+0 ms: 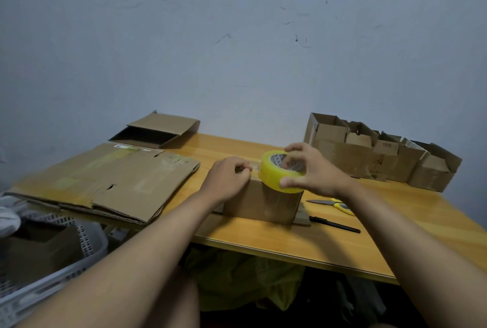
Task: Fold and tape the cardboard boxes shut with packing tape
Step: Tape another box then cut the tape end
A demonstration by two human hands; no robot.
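Note:
A small brown cardboard box (259, 206) stands on the wooden table (303, 246) in front of me. A roll of yellowish clear packing tape (274, 175) sits on the box's top right end, and my right hand (313, 169) grips it, fingers in its core and thumb on its outer face. A short strip of tape runs left from the roll along the box top. My left hand (228, 179) rests on the top left of the box, fingers curled, pinching or pressing the tape's end.
Flattened cardboard sheets (105, 182) lie at the left, with an open flat box (155, 131) behind them. A row of small boxes (379, 154) lines the back right. Scissors (334, 204) and a black pen (334, 224) lie right of the box. A white basket (52, 262) sits lower left.

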